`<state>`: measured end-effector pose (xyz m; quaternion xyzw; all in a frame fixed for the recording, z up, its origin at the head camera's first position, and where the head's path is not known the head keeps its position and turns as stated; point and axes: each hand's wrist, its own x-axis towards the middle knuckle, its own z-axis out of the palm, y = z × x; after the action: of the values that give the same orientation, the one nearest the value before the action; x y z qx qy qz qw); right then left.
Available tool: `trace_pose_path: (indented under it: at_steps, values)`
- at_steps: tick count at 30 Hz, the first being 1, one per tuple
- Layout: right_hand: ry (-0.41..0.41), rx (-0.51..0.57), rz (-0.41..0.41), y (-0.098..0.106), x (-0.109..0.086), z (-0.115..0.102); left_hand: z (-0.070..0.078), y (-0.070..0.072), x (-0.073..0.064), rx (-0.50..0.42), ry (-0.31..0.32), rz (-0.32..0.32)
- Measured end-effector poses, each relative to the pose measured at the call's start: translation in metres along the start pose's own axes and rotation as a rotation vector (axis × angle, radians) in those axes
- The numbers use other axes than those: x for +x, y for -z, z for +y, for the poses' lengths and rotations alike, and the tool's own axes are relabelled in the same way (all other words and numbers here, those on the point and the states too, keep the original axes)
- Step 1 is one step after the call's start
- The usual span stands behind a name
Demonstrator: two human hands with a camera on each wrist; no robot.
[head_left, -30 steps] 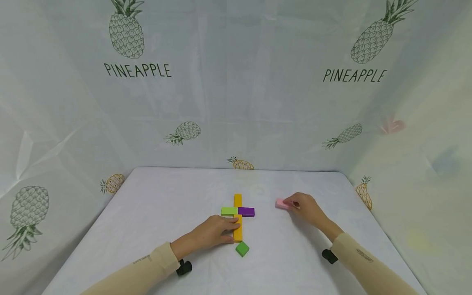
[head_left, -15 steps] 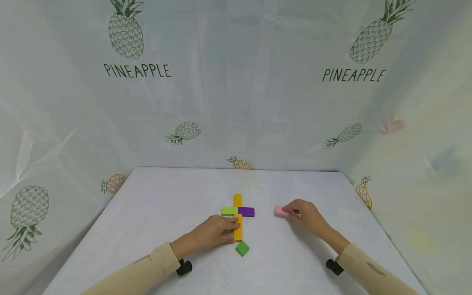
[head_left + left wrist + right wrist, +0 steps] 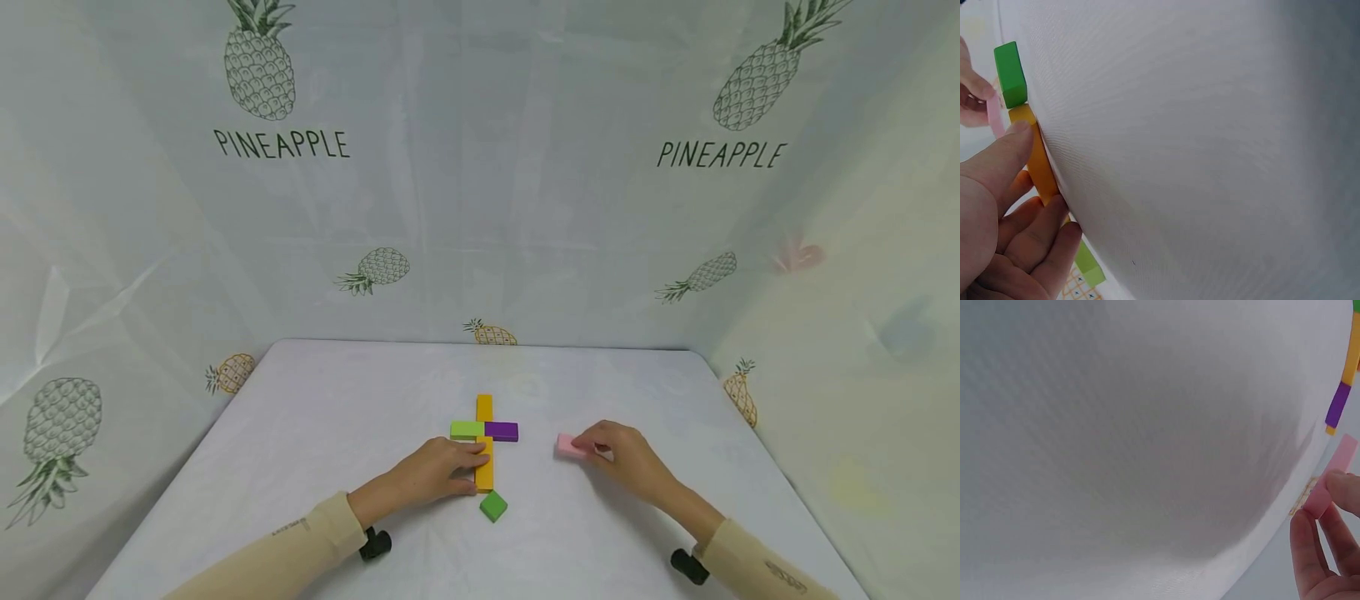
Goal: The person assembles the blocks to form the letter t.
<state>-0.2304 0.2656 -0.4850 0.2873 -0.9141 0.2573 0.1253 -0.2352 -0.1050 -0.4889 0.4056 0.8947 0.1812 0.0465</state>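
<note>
My right hand (image 3: 626,454) pinches one end of a pink block (image 3: 570,446) between thumb and fingers. In the right wrist view the pink block (image 3: 1332,478) is tilted, apart from the white surface. My left hand (image 3: 435,472) grips the near yellow block (image 3: 485,475), thumb at its near end and fingers along it, covering part of it. A light green block (image 3: 467,430) and a purple block (image 3: 501,432) lie end to end across the far yellow block (image 3: 484,407), making a cross shape. A green block (image 3: 493,506) lies turned cornerwise just below the near yellow block.
A white-covered table (image 3: 337,392) bears all the blocks. Behind it and at the sides hangs a pale curtain (image 3: 480,192) printed with pineapples. A black wrist camera (image 3: 375,545) sits at the left cuff, another wrist camera (image 3: 688,567) at the right cuff.
My right hand has moved toward the table's near side, carrying the pink block slightly leftward with it. The left hand and the laid blocks have kept their places.
</note>
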Motion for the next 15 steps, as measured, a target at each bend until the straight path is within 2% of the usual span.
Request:
trace_pose_path:
  at_steps: [7,15]
  values:
    - [0.011,0.015,0.001,0.000,-0.006,-0.013,-0.001,-0.001,0.000,0.006,-0.004,0.002]
    - [0.008,0.043,-0.045,0.000,-0.014,-0.028,-0.004,-0.004,0.001,0.013,-0.015,0.014]
